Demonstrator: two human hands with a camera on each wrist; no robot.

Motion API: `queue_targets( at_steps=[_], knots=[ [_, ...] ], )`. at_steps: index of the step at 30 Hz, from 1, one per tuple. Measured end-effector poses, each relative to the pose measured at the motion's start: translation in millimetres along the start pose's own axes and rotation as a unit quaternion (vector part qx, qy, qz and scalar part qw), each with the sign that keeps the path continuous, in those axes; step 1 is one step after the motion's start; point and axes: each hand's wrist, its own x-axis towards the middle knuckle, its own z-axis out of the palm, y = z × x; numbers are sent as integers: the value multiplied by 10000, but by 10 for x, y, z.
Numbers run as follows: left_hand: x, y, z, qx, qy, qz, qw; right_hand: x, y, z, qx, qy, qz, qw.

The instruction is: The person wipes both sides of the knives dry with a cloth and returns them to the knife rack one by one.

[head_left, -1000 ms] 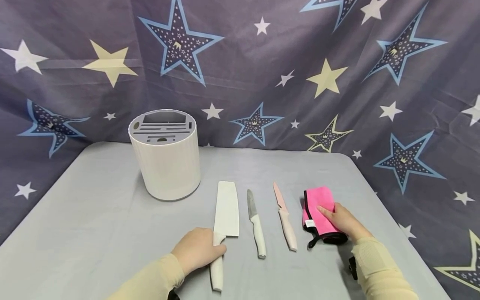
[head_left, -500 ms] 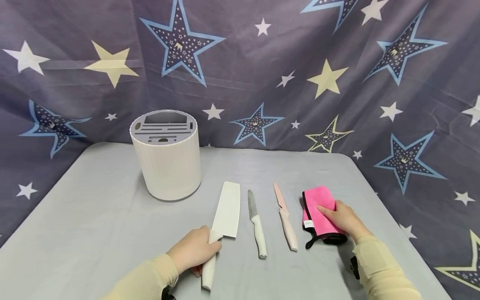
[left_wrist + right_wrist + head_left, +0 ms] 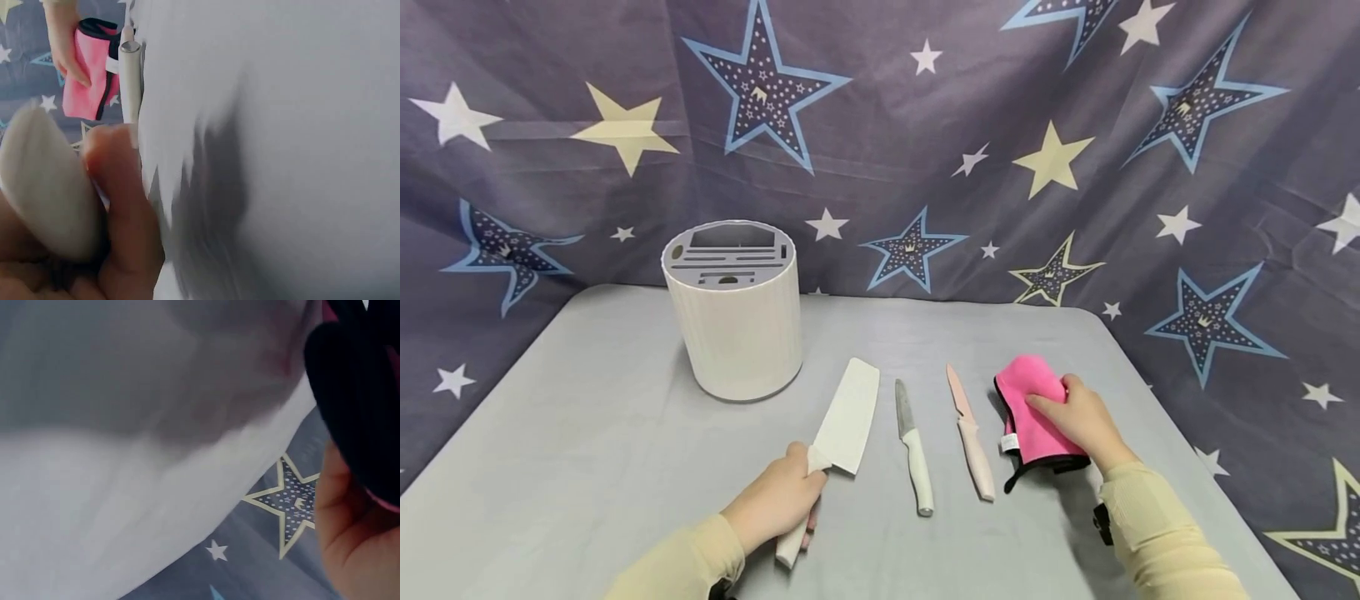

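My left hand (image 3: 777, 498) grips the white handle of a cleaver (image 3: 852, 414), whose broad white blade points away and to the right. In the left wrist view the cleaver's handle (image 3: 50, 181) is seen close up, with the fingers curled beneath it. My right hand (image 3: 1086, 423) holds a folded pink cloth (image 3: 1033, 421) with black edging and a white tag, thumb on top. The cloth's black edge (image 3: 350, 406) fills the right of the right wrist view. Between the hands lie a white-handled knife (image 3: 916, 458) and a pink knife (image 3: 973, 450).
A round cream knife block (image 3: 737, 333) with a slotted grey top stands at the back left of the grey table (image 3: 587, 417). Behind the table hangs a dark curtain (image 3: 865, 100) printed with stars.
The left hand has drawn the cleaver left and toward the person, turning its blade rightward. The right hand has lifted the cloth slightly and shifted it a little left and away. The two knives stay put.
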Motion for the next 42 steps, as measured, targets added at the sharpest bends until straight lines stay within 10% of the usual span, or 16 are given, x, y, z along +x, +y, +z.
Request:
queue_targets(
  at_steps=[14, 25, 33, 42],
  knots=[
    [-5, 56, -115, -785, 517, 210, 9953, -96, -427, -192, 180, 1314, -189, 9910],
    [-49, 269, -166, -1677, 248, 340, 9849, -176, -867, -62, -355, 2215, -901, 9703],
    [-64, 376, -123, -1966, -99, 359, 9798, -289, -1287, 77, -509, 3115, -1657, 9343],
    [-14, 493, -166, -2125, -291, 563, 9751, -331, -1626, 385, -1067, 3677, -3235, 8653]
  ],
)
